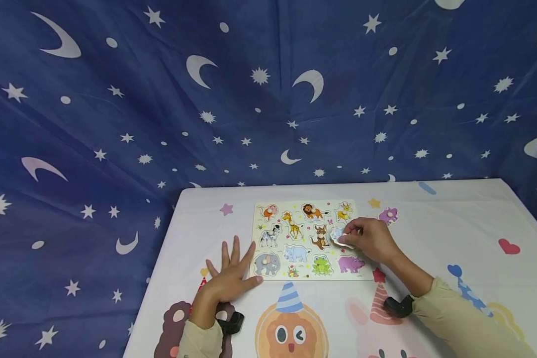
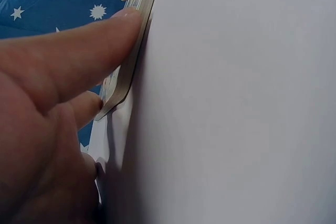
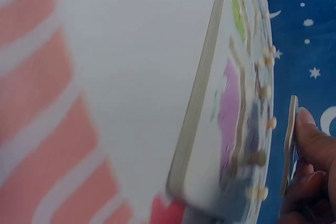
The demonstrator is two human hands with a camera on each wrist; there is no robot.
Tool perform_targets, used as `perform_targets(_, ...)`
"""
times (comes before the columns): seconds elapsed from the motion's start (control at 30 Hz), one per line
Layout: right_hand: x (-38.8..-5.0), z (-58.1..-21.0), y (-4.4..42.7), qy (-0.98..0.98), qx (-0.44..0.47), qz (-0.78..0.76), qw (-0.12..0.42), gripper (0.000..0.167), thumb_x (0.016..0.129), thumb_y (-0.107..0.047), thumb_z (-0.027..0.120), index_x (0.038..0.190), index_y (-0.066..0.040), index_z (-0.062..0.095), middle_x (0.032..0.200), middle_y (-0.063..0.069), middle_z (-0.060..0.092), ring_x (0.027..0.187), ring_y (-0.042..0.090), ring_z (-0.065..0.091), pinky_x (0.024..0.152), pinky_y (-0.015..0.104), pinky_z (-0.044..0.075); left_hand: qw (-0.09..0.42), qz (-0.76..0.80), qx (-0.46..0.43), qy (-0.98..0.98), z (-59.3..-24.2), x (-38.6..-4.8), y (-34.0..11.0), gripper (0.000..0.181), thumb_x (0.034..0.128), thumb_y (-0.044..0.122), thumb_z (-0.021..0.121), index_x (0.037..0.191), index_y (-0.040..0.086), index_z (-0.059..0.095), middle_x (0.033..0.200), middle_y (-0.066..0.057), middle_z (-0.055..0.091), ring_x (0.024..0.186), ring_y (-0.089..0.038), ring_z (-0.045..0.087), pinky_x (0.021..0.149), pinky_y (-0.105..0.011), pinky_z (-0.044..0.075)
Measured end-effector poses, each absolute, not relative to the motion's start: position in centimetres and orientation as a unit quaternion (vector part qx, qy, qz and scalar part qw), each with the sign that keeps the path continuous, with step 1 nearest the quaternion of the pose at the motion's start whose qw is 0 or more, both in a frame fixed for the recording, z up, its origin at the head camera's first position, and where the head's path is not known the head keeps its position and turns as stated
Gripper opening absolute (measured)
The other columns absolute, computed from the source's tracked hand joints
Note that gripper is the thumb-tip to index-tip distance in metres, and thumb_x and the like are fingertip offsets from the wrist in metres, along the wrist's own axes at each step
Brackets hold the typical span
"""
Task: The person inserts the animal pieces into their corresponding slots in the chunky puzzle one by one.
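My right hand (image 1: 372, 239) pinches a wooden puzzle piece (image 1: 337, 233) with a pale blue picture. The piece is tilted over the right side of the animal puzzle board (image 1: 259, 233), beside the kangaroo. In the right wrist view the piece (image 3: 290, 148) appears edge-on, apart from the board. My left hand (image 1: 229, 278) lies with fingers spread at the board's lower left. Its thumb touches the board's edge (image 2: 135, 51) in the left wrist view. A giraffe, lion, zebra, elephant and several other animals show on the board, some with knobs.
A purple animal piece (image 1: 388, 215) lies on the table past the board's upper right corner. The white tablecloth (image 1: 456, 223) carries printed cartoon animals, hearts and party hats. Behind the table hangs a blue curtain (image 1: 250, 89) with moons and stars.
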State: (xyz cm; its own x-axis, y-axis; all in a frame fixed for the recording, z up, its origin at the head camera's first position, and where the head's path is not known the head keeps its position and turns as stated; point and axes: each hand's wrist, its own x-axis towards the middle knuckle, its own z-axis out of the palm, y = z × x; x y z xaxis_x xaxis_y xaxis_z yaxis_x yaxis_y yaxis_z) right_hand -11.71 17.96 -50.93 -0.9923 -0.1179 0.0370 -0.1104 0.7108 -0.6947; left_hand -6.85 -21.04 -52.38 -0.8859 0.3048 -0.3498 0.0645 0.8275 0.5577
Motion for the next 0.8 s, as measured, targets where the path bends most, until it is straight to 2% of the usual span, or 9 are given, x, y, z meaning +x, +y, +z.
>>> perform_targets(0.27, -11.8, -50.6, 15.6, 0.915, -0.087, -0.393, 0.018, 0.017, 0.077, -0.022, 0.090, 0.082, -0.017, 0.074, 0.069, -0.004, 0.059, 0.065, 0.013, 0.051, 0.056, 0.025, 0.042, 0.214, 0.282, 0.099, 0.930, -52.4, -6.8, -21.0, 0.089, 0.0933, 0.054, 0.066, 0.165, 0.033, 0.016, 0.170, -0.013, -0.021, 0.152, -0.044, -0.030, 0.101, -0.081, -0.027)
perform_targets(0.53, -12.0, -50.6, 13.4, 0.909, -0.128, -0.398, 0.007, 0.017, 0.076, -0.022, 0.090, 0.079, -0.019, 0.074, 0.070, -0.007, 0.062, 0.064, 0.007, 0.049, 0.059, 0.023, 0.042, 0.215, 0.281, 0.098, 0.930, -52.1, -6.8, -20.9, 0.089, 0.0939, 0.053, 0.065, 0.165, 0.032, 0.016, 0.170, -0.013, -0.021, 0.152, -0.045, -0.031, 0.102, -0.080, -0.027)
perform_targets(0.8, -12.0, -50.6, 11.2, 0.905, -0.154, -0.397, 0.031, 0.020, 0.076, -0.025, 0.090, 0.074, -0.021, 0.070, 0.068, -0.010, 0.058, 0.066, 0.007, 0.049, 0.063, 0.023, 0.042, 0.217, 0.284, 0.097, 0.929, -52.1, -6.9, -20.9, 0.089, 0.0938, 0.052, 0.065, 0.165, 0.032, 0.016, 0.170, -0.013, -0.021, 0.152, -0.044, -0.031, 0.102, -0.080, -0.028)
